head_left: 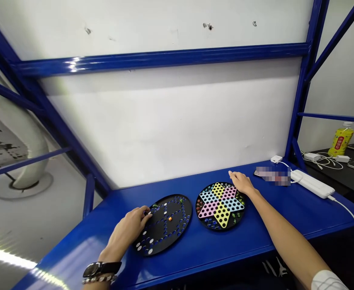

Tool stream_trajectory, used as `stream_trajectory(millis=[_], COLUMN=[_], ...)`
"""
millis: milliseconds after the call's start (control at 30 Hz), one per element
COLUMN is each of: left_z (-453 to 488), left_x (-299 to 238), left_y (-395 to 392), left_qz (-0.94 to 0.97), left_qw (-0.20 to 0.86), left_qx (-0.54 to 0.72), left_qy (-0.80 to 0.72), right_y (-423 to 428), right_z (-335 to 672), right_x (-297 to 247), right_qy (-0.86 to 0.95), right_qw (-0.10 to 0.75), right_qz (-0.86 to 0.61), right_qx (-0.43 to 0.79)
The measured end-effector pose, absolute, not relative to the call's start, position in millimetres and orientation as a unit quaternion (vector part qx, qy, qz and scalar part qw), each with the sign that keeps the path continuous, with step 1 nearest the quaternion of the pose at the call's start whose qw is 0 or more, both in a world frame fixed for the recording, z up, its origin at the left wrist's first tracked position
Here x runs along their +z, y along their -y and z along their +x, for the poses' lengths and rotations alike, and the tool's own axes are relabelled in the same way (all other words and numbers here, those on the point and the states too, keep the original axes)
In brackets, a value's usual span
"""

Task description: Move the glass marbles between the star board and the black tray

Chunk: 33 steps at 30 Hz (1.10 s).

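**A:** What's the left hand [127,231] doing there?

**B:** Fingers bunched together at the edge of the round black board [181,205]. Can't tell if they're pinching anything. Looks placed for easy reach, with an orange cube [170,218] mid-board.

**A:** And the right hand [240,182]?

**B:** Open and empty-looking, resting on the table [273,217] just past the star board [205,222], which has marbles [239,197] around its points. Power strip [311,183] and bottle [342,139] sit farther off, out of the way.

The view is aimed forward and down from the head, close over the left hand [126,230] and right hand [241,182] at a blue metal bench [201,257].
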<state>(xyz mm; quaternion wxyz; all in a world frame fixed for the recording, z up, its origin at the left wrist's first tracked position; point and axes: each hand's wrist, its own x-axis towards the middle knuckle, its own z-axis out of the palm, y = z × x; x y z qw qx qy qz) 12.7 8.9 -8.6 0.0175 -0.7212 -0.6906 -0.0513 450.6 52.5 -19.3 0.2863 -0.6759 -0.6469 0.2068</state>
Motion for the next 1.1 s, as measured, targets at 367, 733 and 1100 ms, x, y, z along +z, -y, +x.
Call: stream_trajectory(millis=[367, 733, 1100], left_z=[40.8, 87.6, 118.6], left_x=[-10.5, -6.7, 1.4], left_y=[-48.4, -50.1, -28.4], left_qz=[-0.715, -0.795, -0.839], left_qw=[0.046, -0.067, -0.080], left_qx=[-0.023, -0.167, -0.115], left_qy=[0.698, 0.579, 0.526], right_y=[-53.3, -53.1, -53.5], right_z=[449.5, 448.8, 447.3], right_x=[-21.0, -20.4, -22.3], right_qy=[0.648, 0.651, 0.660], right_qw=[0.287, 0.284, 0.286], right_qz=[-0.675, -0.675, -0.667], right_qx=[0.204, 0.203, 0.194])
